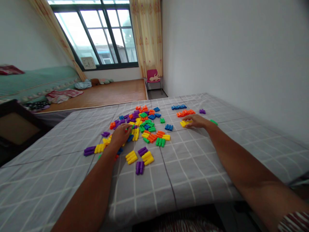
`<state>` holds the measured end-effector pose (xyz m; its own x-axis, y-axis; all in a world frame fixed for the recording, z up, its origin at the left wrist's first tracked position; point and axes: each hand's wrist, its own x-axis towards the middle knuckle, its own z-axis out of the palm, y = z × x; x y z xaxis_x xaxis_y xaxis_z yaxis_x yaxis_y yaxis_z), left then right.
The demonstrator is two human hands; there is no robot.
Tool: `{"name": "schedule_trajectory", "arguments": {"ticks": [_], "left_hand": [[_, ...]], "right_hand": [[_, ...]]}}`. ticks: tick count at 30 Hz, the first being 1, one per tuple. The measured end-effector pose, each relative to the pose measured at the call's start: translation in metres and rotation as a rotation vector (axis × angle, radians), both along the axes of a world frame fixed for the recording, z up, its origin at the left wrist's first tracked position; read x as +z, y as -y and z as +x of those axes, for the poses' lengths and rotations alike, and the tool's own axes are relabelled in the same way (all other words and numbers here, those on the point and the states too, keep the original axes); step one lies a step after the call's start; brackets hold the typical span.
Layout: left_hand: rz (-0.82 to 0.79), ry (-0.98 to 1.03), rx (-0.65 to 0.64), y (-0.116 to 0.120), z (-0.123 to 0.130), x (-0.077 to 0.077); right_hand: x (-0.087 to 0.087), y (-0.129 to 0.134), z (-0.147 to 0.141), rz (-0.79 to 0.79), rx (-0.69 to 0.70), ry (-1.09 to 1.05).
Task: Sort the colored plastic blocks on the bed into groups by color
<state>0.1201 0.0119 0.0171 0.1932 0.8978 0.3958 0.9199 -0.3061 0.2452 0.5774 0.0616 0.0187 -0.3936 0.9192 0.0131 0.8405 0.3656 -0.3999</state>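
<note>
My left hand point(122, 133) is over the left part of a loose pile of coloured plastic building blocks point(147, 124), its fingers curled together. A bit of green shows at its fingertips; whether they grip it is hard to see. On the right, my right hand point(196, 121) has its fingers closed on a yellow block point(184, 123) that rests on the cloth. Just beyond it lie a row of orange blocks point(185, 113) and a row of blue blocks point(179, 107). A purple block point(202, 111) and a green block point(213, 122), partly hidden by my wrist, lie nearby.
Yellow and purple blocks point(140, 167) lie nearer to me on the grey checked cloth point(193, 180). A blue block point(169, 127) sits between the pile and my right hand. A white wall point(241, 64) borders the right side; a low bed platform point(116, 93) stands beyond.
</note>
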Motion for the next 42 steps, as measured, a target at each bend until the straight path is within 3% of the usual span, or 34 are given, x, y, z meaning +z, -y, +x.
{"name": "schedule_trajectory", "arguments": {"ticks": [10,13,17,22,26,28,33,35,37,42], "left_hand": [[-0.007,0.011,0.026,0.0,-0.001,-0.001],[-0.009,0.016,0.04,0.0,-0.002,-0.001],[-0.049,0.016,0.054,-0.001,-0.007,-0.002],[-0.099,0.01,0.13,0.002,-0.017,-0.003],[-0.116,0.012,0.189,0.003,-0.023,-0.004],[-0.125,0.009,0.192,0.001,-0.025,-0.006],[-0.102,0.011,0.18,-0.001,-0.025,-0.007],[-0.093,0.026,0.175,0.0,-0.024,-0.007],[-0.081,0.044,0.178,0.001,-0.022,-0.006],[-0.079,0.066,0.175,0.003,-0.019,-0.004]], "right_hand": [[-0.006,0.001,-0.006,0.037,0.021,-0.046],[0.0,0.003,-0.008,0.148,0.013,-0.053],[0.009,0.015,-0.042,0.278,0.018,-0.132],[0.018,0.034,-0.112,0.142,0.302,-0.034],[0.029,0.032,-0.146,0.048,0.236,0.298],[0.03,0.031,-0.157,-0.046,0.217,0.364],[0.026,0.03,-0.18,-0.187,0.3,0.066],[0.029,0.019,-0.18,-0.188,0.258,-0.097],[0.035,0.001,-0.169,-0.146,0.131,-0.129],[0.031,-0.033,-0.14,-0.18,-0.145,0.109]]}}
